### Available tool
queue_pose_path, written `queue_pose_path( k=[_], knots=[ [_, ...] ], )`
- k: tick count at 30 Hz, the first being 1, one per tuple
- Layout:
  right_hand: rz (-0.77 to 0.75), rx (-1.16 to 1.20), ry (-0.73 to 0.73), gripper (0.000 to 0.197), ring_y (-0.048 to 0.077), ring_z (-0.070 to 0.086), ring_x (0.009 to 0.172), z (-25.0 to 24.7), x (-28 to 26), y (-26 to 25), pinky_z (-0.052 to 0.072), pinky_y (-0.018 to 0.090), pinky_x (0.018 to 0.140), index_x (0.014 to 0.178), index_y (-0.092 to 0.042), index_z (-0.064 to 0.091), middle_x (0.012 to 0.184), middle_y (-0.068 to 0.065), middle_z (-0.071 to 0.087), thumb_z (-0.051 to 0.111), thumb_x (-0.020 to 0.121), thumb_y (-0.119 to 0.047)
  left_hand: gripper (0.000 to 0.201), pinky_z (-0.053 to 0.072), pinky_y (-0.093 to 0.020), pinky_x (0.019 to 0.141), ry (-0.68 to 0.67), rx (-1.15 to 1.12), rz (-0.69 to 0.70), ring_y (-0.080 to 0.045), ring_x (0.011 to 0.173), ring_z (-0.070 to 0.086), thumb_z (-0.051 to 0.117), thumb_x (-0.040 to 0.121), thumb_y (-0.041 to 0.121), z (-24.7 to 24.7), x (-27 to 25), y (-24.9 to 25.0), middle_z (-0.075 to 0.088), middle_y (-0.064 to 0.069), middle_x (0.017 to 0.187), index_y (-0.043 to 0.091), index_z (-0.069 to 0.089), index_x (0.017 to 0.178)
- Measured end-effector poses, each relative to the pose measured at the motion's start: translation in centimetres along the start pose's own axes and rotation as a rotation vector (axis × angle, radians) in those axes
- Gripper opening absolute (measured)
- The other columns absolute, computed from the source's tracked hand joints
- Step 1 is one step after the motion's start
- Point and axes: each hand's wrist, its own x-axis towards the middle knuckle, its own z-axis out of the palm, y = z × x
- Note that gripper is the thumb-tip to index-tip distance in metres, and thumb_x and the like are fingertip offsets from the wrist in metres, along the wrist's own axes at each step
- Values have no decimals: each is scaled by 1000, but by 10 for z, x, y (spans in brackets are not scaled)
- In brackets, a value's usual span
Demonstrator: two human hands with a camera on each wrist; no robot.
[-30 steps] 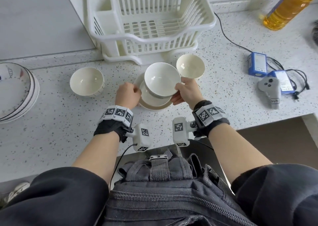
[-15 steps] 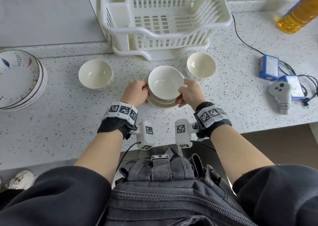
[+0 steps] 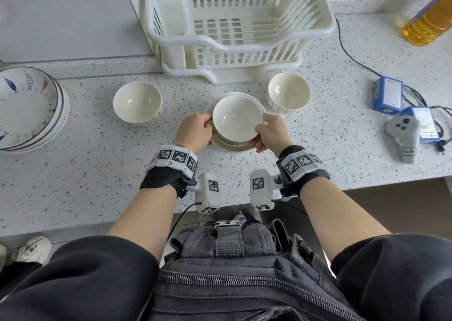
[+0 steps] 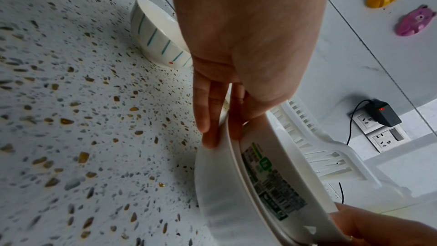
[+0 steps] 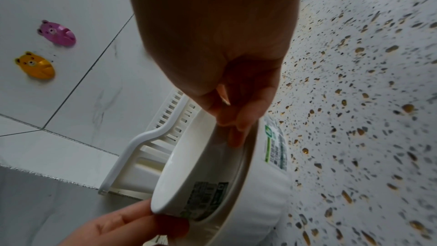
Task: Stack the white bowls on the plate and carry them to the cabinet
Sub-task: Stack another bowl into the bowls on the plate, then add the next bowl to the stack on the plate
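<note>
A white bowl (image 3: pixel 237 118) sits level on the cream plate (image 3: pixel 228 147) at the middle of the speckled counter. My left hand (image 3: pixel 195 132) grips the plate's left rim; the left wrist view has one finger (image 4: pixel 205 128) under the plate (image 4: pixel 210 194) and another above its rim. My right hand (image 3: pixel 270 135) holds the bowl's right side, fingers against its wall (image 5: pixel 236 134). Printed labels show on the bowl (image 5: pixel 208 195). Two more white bowls stand apart: one to the left (image 3: pixel 137 103), one to the right (image 3: pixel 288 92). Whether the plate is off the counter I cannot tell.
A white dish rack (image 3: pixel 234 27) stands right behind the plate. Fish-patterned plates (image 3: pixel 27 108) are stacked at far left. On the right lie an oil bottle (image 3: pixel 425 25), blue boxes (image 3: pixel 387 94) with cables and a grey controller (image 3: pixel 402 135). The counter's front edge (image 3: pixel 367 182) runs near my wrists.
The bowl, tilted above the plate a second ago, now sits level on it. Both hands have closed in around the stack.
</note>
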Motion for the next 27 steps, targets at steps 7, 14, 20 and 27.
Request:
queue_pose_path(
  k=[7, 14, 20, 27],
  knots=[
    [-12, -34, -50, 43, 19, 56, 35, -1, -1, 1, 57, 39, 50, 123, 1, 48, 43, 8, 61, 36, 81, 3, 25, 59, -49, 69, 7, 36, -2, -36, 75, 70, 41, 93, 2, 0, 1, 2, 72, -24, 89, -6, 65, 91],
    [-28, -52, -59, 44, 22, 60, 41, -2, -3, -1, 59, 42, 57, 126, -1, 44, 74, 31, 68, 35, 84, 2, 26, 59, -49, 67, 20, 60, 18, -36, 75, 70, 41, 92, 3, -1, 2, 2, 72, -22, 89, -3, 67, 95],
    [-92, -90, 63, 33, 21, 61, 42, -1, -6, 0, 60, 40, 53, 121, -8, 54, 59, 14, 64, 42, 91, -16, 29, 49, -34, 67, 478, 17, -102, -27, 75, 63, 42, 99, 20, -12, 0, -7, 73, -16, 92, 5, 67, 103],
    [-118, 2, 494, 33, 17, 60, 47, 1, 3, 8, 57, 38, 64, 95, -7, 68, 49, 5, 59, 41, 89, -26, 47, 49, -46, 95, 754, -281, -612, -38, 115, 59, 46, 97, 26, -36, -5, -45, 57, -19, 133, 7, 30, 137]
  ],
)
